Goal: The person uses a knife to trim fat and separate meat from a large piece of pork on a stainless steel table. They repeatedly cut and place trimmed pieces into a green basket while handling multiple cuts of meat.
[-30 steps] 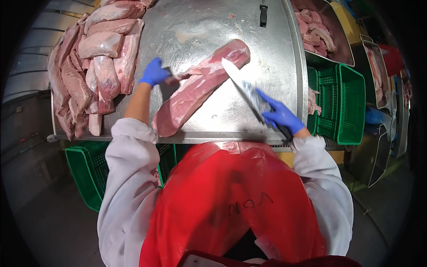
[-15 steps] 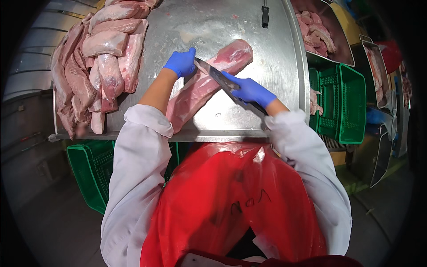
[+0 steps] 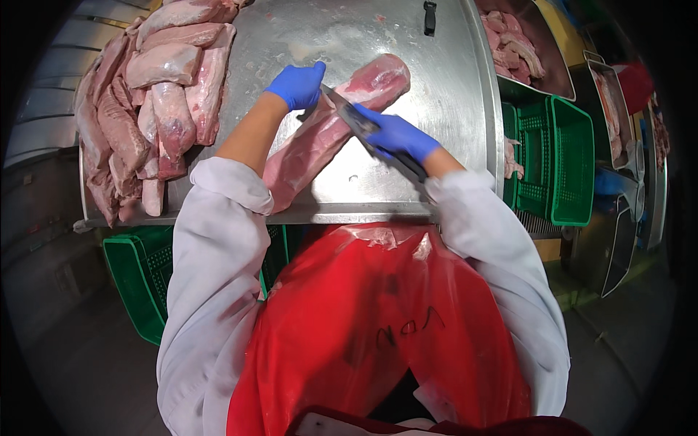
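A long pink piece of boneless meat lies slantwise on the metal table, its far end to the right. My right hand, in a blue glove, is closed around a knife. The knife blade points to the far left and crosses over the meat. By the blade's tip, at the meat's left side, my left hand is closed in a blue glove with the thumb out. What its fingers hold, if anything, is hidden.
Large meat pieces are heaped on the table's left. A black-handled tool lies at its far edge. Right of it stand a metal bin of meat and green crates. Another green crate is below the left edge.
My right hand with the knife has moved slightly left, closer to my left hand. My left hand has shifted a little farther away. The whole view has also shifted slightly.
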Demonstrator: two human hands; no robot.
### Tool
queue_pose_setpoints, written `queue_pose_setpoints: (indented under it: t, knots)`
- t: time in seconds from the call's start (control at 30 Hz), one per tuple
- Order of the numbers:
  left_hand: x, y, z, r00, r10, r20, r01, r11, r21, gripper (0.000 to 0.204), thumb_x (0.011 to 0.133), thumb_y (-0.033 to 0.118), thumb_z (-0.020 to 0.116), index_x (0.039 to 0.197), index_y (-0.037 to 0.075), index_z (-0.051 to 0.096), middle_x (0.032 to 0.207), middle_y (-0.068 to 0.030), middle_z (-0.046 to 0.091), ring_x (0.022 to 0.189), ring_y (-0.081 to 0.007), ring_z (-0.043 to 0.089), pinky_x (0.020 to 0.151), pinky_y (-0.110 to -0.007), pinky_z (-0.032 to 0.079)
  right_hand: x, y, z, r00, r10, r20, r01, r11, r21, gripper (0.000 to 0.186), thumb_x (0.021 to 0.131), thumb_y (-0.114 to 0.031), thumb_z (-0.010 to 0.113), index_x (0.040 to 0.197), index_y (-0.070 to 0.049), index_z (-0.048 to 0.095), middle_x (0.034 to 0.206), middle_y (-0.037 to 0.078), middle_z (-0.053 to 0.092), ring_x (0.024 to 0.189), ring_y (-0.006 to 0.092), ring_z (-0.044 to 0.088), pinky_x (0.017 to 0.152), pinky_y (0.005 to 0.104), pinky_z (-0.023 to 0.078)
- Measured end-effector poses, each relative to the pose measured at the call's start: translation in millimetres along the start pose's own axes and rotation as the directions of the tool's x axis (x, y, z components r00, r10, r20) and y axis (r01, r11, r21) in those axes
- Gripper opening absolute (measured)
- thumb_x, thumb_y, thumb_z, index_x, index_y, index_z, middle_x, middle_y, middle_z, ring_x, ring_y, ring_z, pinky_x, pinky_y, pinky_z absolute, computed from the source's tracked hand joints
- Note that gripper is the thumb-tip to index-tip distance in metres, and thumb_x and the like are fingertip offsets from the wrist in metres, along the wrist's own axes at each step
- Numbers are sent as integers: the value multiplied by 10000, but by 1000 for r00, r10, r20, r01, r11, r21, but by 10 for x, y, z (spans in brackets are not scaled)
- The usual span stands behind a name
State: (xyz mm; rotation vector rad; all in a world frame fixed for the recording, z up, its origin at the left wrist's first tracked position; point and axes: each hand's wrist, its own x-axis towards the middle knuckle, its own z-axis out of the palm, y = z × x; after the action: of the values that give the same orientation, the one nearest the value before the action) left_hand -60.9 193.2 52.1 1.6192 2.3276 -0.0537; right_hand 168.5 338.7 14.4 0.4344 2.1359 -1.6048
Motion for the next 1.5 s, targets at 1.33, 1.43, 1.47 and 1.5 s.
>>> queue_pose_setpoints:
  t: [1.33, 1.43, 1.47, 1.5]
  knots:
    - [-2411, 192, -1485, 880, 164, -447, -217, 974, -70, 262, 802, 65, 537, 1056, -1, 549, 794, -250, 644, 775, -417, 656, 714, -496, 522, 42, -527, 2117, 941, -105, -322, 30, 973, -230, 759, 898, -126, 597, 1572, -232, 265, 794, 160, 689, 621, 200, 665, 606, 358, 550]
    - [-2832, -82, -1595, 834, 108, -540, -201, 973, -116, 243, 800, 72, 540, 1033, 4, 532, 789, -232, 624, 785, -407, 639, 735, -482, 513, -779, -555, 2517, 989, -54, -135, 44, 996, -74, 817, 885, -68, 583, 1587, -246, 207, 857, 241, 696, 646, 252, 685, 645, 397, 555]
    - [-2997, -92, -1620, 810, 126, -572, -211, 974, -84, 242, 796, 72, 539, 1028, 3, 527, 791, -232, 611, 789, -405, 628, 738, -474, 507, -741, -702, 2511, 986, -53, -156, 35, 993, -117, 801, 893, -87, 584, 1586, -242, 213, 839, 240, 690, 636, 257, 682, 636, 394, 553]
    - [-3161, -63, -1624, 790, 149, -594, -224, 973, -54, 241, 792, 71, 538, 1023, 2, 522, 793, -232, 598, 793, -402, 618, 742, -466, 502, -618, -776, 2538, 983, -45, -177, 19, 989, -148, 787, 901, -105, 586, 1584, -238, 219, 821, 239, 685, 625, 262, 678, 626, 392, 550]
